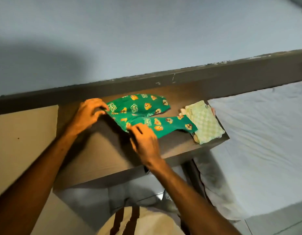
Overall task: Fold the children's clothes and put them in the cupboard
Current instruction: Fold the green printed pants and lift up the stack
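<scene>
A pair of green children's trousers (143,109) with yellow cartoon prints lies spread on a brown table (177,146), its two legs pointing right. My left hand (88,114) pinches the waistband at its far left corner. My right hand (145,141) grips the waistband's near corner, fingers curled over the cloth. The near trouser leg reaches to a folded stack of pale green checked clothes (202,122) at the table's right end and touches it.
A grey-blue wall (146,39) rises behind a dark ledge (214,73) at the table's back. A bed with a light sheet (265,141) stands to the right. A beige panel (23,141) lies left. Tiled floor shows below the table's near edge.
</scene>
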